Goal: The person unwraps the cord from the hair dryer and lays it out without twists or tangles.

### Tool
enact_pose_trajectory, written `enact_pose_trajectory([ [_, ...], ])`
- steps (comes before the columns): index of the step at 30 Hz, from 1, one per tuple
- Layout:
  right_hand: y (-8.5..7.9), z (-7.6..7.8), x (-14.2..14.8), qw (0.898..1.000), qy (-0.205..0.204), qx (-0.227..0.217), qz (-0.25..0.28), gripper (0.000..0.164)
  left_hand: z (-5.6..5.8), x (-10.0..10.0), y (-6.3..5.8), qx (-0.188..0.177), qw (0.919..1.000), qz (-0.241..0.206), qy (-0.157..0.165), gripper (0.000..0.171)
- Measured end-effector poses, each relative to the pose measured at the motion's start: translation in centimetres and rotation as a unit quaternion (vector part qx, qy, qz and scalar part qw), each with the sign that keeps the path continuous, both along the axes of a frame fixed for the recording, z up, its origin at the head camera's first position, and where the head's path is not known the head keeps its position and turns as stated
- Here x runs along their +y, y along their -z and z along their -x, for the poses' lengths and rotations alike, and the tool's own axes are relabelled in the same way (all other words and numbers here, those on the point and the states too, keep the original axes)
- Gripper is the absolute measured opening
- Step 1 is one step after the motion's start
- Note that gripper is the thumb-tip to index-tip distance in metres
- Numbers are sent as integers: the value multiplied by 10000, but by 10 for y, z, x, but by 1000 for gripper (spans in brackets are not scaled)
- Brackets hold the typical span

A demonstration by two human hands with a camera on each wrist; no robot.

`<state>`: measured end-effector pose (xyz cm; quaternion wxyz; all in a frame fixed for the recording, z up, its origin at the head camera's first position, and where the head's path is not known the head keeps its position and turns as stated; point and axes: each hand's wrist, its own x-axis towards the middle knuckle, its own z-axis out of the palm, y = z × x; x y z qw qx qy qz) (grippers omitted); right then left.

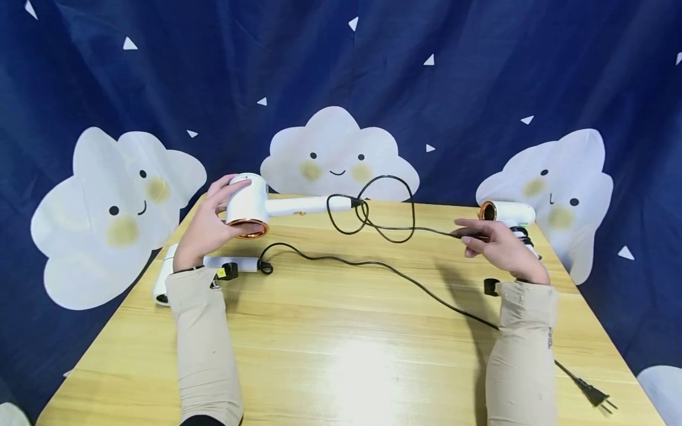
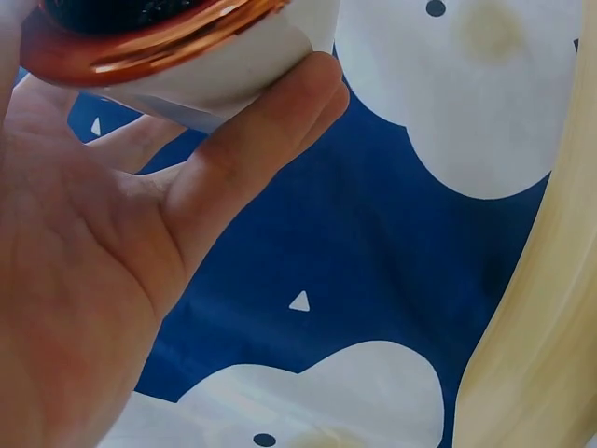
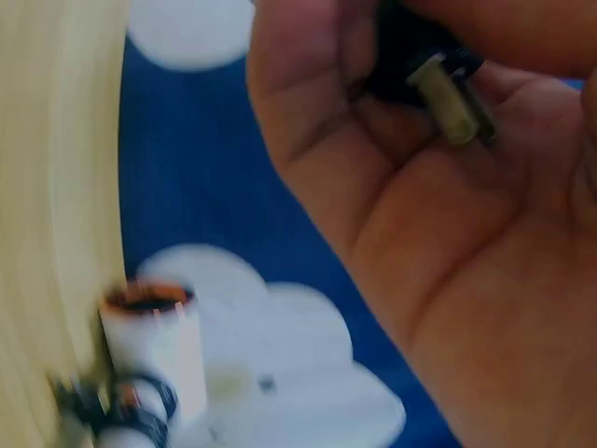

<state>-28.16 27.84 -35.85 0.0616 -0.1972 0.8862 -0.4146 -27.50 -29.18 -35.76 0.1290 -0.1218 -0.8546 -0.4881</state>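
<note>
My left hand grips a white hair dryer by its head, the thumb at the copper-coloured ring and the other fingers over the top. The dryer is held up above the back left of the table, its handle pointing right. From the handle's end a black cord makes loose loops and runs across to my right hand. There the fingers hold the cord's black plug, its metal prongs towards the palm in the right wrist view. In the left wrist view the copper-coloured ring is close above the palm.
A second white hair dryer lies at the left, partly behind my left forearm. Its cord crosses the table under my right arm to a two-pin plug. A third dryer, cord wound round its handle, lies at the back right.
</note>
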Motion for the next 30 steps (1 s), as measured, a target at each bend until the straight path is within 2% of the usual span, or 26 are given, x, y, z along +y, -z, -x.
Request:
enact_pose_trajectory([
  [4, -4, -8, 20, 9975, 683, 110, 114, 38, 2, -1, 1, 93, 9999, 69, -61, 94],
  [9, -5, -13, 32, 9921, 1174, 429, 129, 35, 2, -1, 1, 199, 9997, 88, -107, 95],
  [12, -6, -14, 33, 9918, 1151, 548, 16, 33, 2, 0, 1, 363, 9991, 91, -199, 96],
  [15, -6, -14, 34, 9932, 964, 636, -113, 30, 1, 0, 1, 523, 9981, 42, -331, 97],
  [21, 0, -12, 40, 9946, 853, 556, -203, 28, 1, 1, 1, 624, 9970, -37, -458, 97],
  [26, 2, -13, 45, 9930, 1122, 279, -241, 30, 2, 2, 2, 865, 9941, -69, -648, 98],
  [30, -1, -14, 51, 9853, 1650, -33, -438, 33, 2, 0, 2, 957, 9916, -201, -847, 97],
])
